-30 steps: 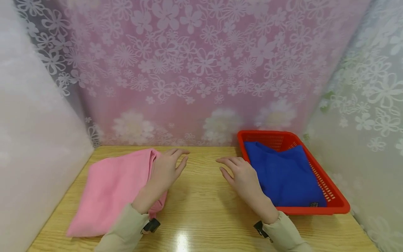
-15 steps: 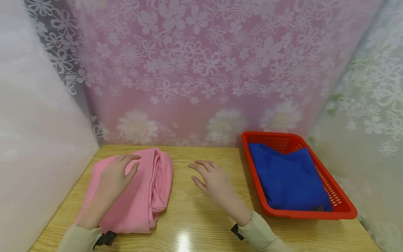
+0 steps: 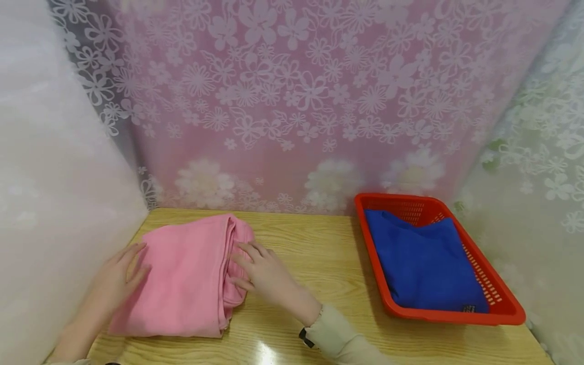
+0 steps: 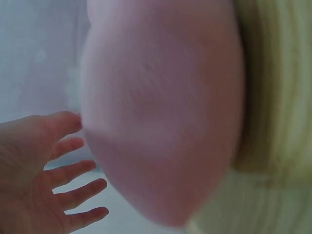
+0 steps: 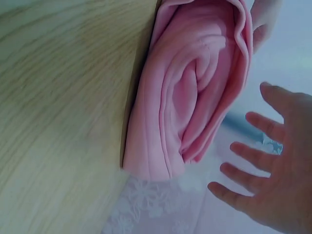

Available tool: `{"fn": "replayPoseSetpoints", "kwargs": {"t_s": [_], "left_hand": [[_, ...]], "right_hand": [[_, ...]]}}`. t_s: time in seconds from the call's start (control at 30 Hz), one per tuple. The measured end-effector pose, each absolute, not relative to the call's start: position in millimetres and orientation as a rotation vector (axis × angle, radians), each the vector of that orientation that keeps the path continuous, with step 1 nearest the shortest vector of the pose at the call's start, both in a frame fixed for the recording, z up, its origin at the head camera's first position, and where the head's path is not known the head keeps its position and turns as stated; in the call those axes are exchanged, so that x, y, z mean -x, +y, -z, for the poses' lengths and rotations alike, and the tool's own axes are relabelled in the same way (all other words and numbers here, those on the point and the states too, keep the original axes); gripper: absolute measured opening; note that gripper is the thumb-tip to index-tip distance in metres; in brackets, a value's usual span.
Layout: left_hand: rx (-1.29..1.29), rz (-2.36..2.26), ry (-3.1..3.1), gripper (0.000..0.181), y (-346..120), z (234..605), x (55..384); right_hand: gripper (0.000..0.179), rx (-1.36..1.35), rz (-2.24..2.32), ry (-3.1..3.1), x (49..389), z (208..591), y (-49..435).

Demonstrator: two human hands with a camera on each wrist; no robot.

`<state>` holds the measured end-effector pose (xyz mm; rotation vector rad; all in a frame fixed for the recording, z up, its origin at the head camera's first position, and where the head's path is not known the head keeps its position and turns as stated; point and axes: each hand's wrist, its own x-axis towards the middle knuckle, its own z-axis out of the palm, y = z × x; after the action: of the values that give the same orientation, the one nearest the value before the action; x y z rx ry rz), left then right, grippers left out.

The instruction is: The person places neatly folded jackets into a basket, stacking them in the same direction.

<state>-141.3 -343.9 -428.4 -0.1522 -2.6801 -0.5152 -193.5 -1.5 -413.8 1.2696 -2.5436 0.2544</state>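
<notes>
I see the folded pink cloth (image 3: 182,276) lying on the worktop (image 3: 315,253) between my spread fingers, left hand (image 3: 116,276) and right hand (image 3: 262,271) seemingly touching its sides; pressing inward evenly should keep folds aligned.
</notes>
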Motion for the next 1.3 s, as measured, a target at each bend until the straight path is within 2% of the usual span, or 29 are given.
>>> {"fn": "replayPoseSetpoints", "kwargs": {"t_s": [0.2,0.43,0.8,1.3], "left_hand": [[0.079,0.573,-2.869,0.058,-364,440,131],[0.055,0.66,-3.042,0.067,-364,444,132],[0.08,0.697,-3.026,0.066,-353,446,130],[0.118,0.712,-2.985,0.067,-317,453,134]], "right_hand": [[0.056,-1.441,-0.19,-2.586,191,419,-18],[0.058,-1.519,-0.232,-2.724,193,431,-15],[0.056,-1.517,-0.306,-2.768,194,434,-3],[0.041,-1.345,-0.441,-2.746,197,433,26]]}}
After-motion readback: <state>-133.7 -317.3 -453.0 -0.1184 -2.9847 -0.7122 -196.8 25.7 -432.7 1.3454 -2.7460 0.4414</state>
